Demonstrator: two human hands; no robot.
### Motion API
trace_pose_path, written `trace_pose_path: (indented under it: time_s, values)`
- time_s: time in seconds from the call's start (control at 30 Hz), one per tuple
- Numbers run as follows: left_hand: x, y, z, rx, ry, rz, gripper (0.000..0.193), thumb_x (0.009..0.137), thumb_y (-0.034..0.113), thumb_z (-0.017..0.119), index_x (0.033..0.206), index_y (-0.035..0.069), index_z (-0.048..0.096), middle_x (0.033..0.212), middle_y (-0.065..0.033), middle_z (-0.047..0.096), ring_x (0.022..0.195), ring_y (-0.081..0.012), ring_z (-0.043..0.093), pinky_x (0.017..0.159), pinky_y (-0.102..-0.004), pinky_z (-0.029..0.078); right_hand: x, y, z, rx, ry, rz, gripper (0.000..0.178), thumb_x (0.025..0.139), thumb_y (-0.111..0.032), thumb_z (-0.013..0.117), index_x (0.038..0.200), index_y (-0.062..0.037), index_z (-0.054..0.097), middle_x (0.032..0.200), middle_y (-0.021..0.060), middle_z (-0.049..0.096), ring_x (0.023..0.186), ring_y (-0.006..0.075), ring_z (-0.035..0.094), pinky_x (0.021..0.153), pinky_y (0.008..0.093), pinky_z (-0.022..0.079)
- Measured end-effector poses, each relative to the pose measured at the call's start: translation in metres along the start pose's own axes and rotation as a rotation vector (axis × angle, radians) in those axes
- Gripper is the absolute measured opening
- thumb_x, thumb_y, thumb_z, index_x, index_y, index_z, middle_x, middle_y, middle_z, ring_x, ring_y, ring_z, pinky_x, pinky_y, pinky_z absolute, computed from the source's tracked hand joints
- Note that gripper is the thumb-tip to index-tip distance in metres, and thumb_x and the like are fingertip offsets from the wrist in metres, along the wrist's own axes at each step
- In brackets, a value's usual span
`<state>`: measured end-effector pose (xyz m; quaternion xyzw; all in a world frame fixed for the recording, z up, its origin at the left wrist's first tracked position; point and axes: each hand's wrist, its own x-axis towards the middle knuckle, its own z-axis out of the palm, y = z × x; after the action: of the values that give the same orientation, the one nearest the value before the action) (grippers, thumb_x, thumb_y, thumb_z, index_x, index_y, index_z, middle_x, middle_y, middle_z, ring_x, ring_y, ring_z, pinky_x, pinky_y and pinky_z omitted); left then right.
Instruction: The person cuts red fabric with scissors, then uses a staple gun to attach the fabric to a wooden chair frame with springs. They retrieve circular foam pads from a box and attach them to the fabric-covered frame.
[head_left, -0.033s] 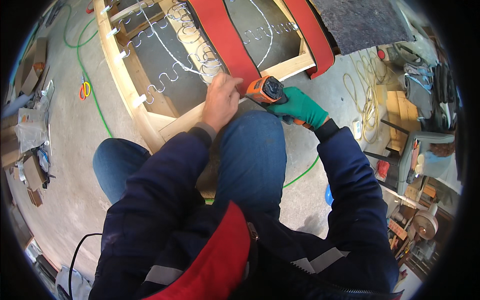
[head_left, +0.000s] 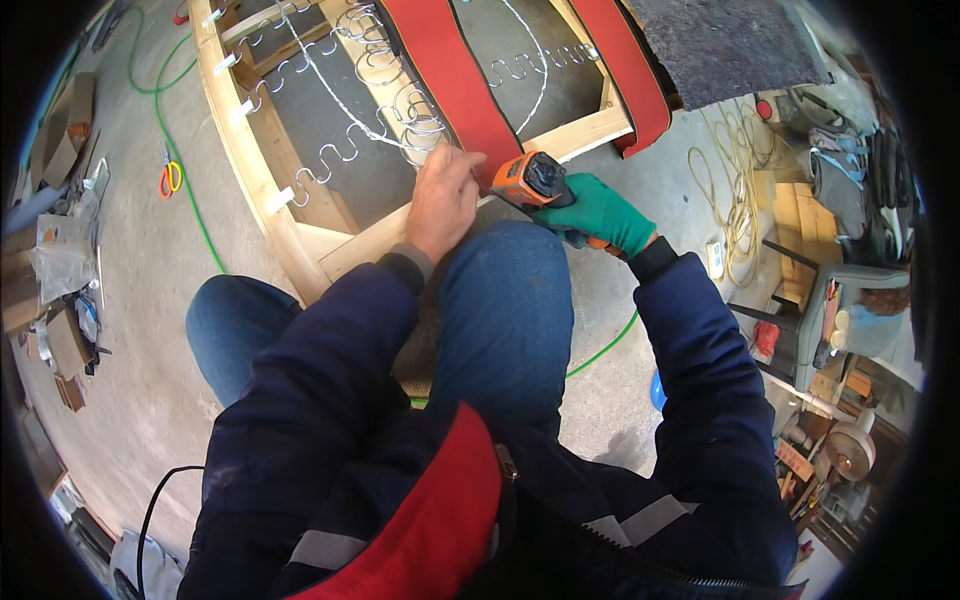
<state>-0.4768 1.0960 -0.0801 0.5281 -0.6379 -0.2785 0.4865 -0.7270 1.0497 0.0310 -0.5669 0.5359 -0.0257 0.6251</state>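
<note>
My right hand (head_left: 605,215), in a green work glove, grips an orange and black cordless drill (head_left: 530,180). The drill's front end points away from me, and its tip is hidden. Close on its left, my bare left hand (head_left: 443,200) rests at the near rail of a wooden frame (head_left: 375,240). Its fingers are bent together beside a wide red strap (head_left: 445,60); whatever they pinch is hidden. Wavy metal springs (head_left: 335,155) and a white cord (head_left: 335,95) cross the frame. Coil springs (head_left: 415,110) stand along its middle slat.
A second red strap (head_left: 640,95) and a grey felt sheet (head_left: 735,50) lie at the far right. Orange-handled scissors (head_left: 170,180) and a green hose (head_left: 205,235) are on the floor at left. At right are a coiled yellowish hose (head_left: 735,215) and a chair (head_left: 815,320) holding tools.
</note>
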Motion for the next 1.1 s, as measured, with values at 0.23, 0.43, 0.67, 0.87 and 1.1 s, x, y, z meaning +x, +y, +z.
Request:
trace_pose_path:
  time_s: [0.23,0.43,0.67,0.87,1.1]
  values:
    - [-0.001,-0.002,-0.001,0.019,0.062,-0.049,0.033,0.097,-0.001,0.060,0.128,0.001,0.069,0.110,-0.0174,0.062,0.102,-0.0393,0.064,0.091,-0.0478,0.052,0.003,-0.011,0.003,-0.057,-0.013,0.004,0.023,0.087,-0.027,0.082,0.091,-0.0053,0.076,0.071,0.0023,0.067,0.055,0.0106,0.057,0.051,0.0294,0.044]
    - [-0.002,-0.001,0.000,0.039,0.071,-0.050,0.030,0.100,0.001,0.059,0.128,0.003,0.069,0.111,-0.0173,0.062,0.104,-0.0395,0.064,0.092,-0.0477,0.052,0.005,-0.019,0.006,-0.229,-0.044,-0.058,0.023,0.090,-0.023,0.080,0.103,-0.0044,0.077,0.073,0.0012,0.068,0.057,0.0093,0.058,0.051,0.0273,0.043]
    - [-0.002,0.001,0.001,0.106,0.084,-0.051,0.029,0.100,0.002,0.060,0.127,0.004,0.069,0.110,-0.0160,0.063,0.104,-0.0390,0.065,0.092,-0.0475,0.052,0.003,-0.021,-0.011,-0.069,0.048,0.014,0.027,0.089,-0.025,0.080,0.106,-0.0037,0.077,0.075,0.0062,0.072,0.057,0.0111,0.062,0.053,0.0289,0.046]
    - [0.000,0.003,0.000,0.150,0.063,-0.059,0.029,0.099,0.003,0.062,0.126,0.004,0.070,0.110,-0.0156,0.064,0.105,-0.0383,0.065,0.093,-0.0479,0.052,0.003,-0.015,-0.017,-0.133,0.030,-0.037,0.025,0.092,-0.025,0.079,0.108,-0.0066,0.079,0.076,0.0057,0.073,0.055,0.0095,0.061,0.050,0.0275,0.045]
    - [0.000,0.005,0.003,0.175,0.071,-0.023,0.028,0.098,0.004,0.063,0.125,0.004,0.070,0.111,-0.0153,0.064,0.105,-0.0376,0.065,0.093,-0.0475,0.051,-0.003,-0.007,-0.027,0.001,0.113,0.090,0.020,0.092,-0.026,0.080,0.102,-0.0077,0.077,0.075,0.0053,0.072,0.052,0.0096,0.058,0.046,0.0277,0.042]
